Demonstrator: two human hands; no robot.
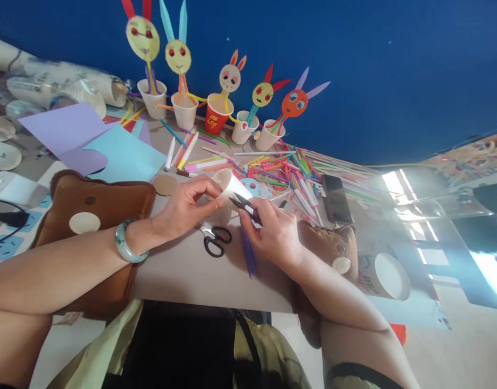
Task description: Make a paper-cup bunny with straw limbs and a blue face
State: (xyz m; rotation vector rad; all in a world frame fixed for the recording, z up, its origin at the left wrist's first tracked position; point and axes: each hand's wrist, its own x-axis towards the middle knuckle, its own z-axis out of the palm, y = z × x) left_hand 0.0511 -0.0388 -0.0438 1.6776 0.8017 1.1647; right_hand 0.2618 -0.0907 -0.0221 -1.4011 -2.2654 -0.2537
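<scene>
A white paper cup (233, 185) lies tilted between my hands, its rim by my left fingers. My left hand (186, 205) is closed in a pinch at the cup's side. In my right hand (274, 229) is a dark, pointed tool (244, 203), its tip against the cup; whether it is a knife or scissors is hard to tell. Black-handled scissors (214, 241) rest on the table just below the cup. Purple and blue sticks (249, 253) lie beside my right hand.
Behind stand several cups with paper-faced figures (218, 114). Markers and coloured sticks (272, 170) are scattered before them. Brown cushions (106, 200) flank my arms. A phone (336, 199) and a paper cup (388, 276) are at right, coloured paper (124, 154) at left.
</scene>
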